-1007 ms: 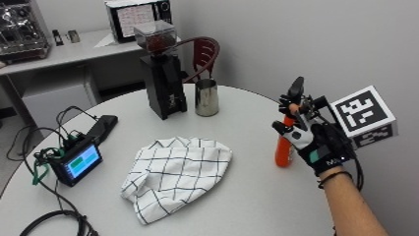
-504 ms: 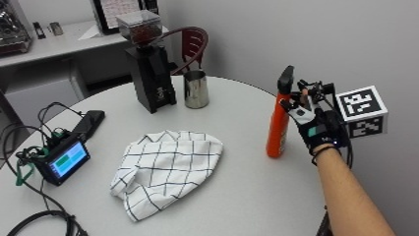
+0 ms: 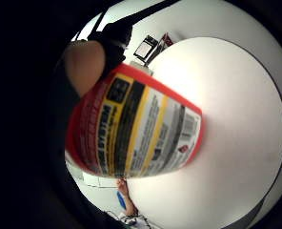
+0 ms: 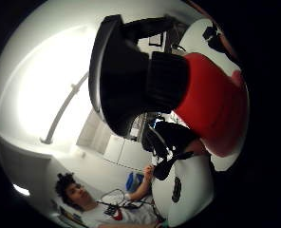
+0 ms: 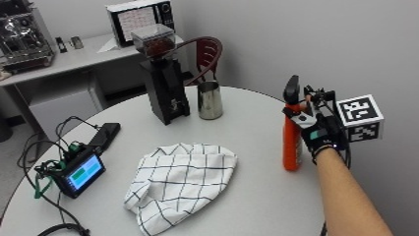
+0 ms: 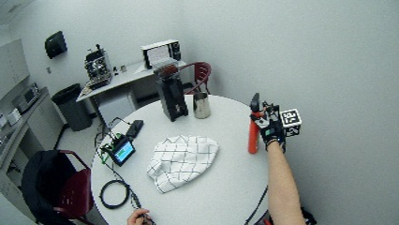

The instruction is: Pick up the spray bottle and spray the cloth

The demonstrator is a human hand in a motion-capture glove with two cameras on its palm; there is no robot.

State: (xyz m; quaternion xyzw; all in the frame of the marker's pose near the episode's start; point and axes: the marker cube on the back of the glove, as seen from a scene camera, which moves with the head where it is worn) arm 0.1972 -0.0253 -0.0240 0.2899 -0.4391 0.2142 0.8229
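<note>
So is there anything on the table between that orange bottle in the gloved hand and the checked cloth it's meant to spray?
Nothing visible. The right hand grips the spray bottle near the table's edge, and only bare tabletop lies between it and the cloth. The metal cup and grinder stand farther back, off that line.

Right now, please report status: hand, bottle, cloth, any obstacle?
Right hand grips spray bottle, upright. Checked cloth flat on table, apart from bottle. Nothing between them.
</note>
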